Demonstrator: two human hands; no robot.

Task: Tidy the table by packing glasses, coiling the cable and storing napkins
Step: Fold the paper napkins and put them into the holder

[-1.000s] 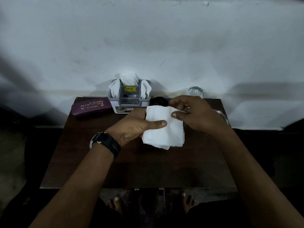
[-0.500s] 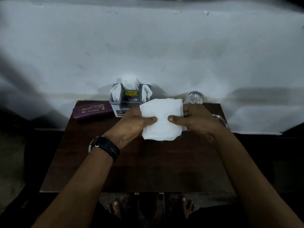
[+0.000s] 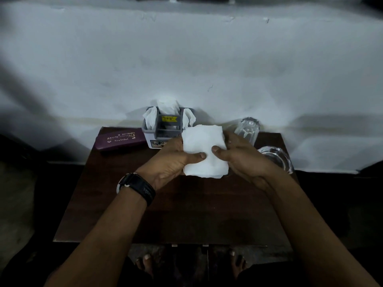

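Observation:
A white folded napkin is held upright above the table's middle, gripped by both hands. My left hand pinches its left side with the thumb on the front. My right hand pinches its right side the same way. Behind the napkin stands a grey napkin holder with white napkins sticking out of its compartments. A maroon glasses case lies shut to the holder's left. No cable is visible.
A dark wooden table stands against a white wall. A clear drinking glass stands at the back right, and a clear glass dish sits near the right edge. My bare feet show below the table's front edge.
Both hands have turned the napkin from hanging low on the right to standing upright, and brought their thumbs closer together on its front. The view has tilted, so the glass and dish now show.

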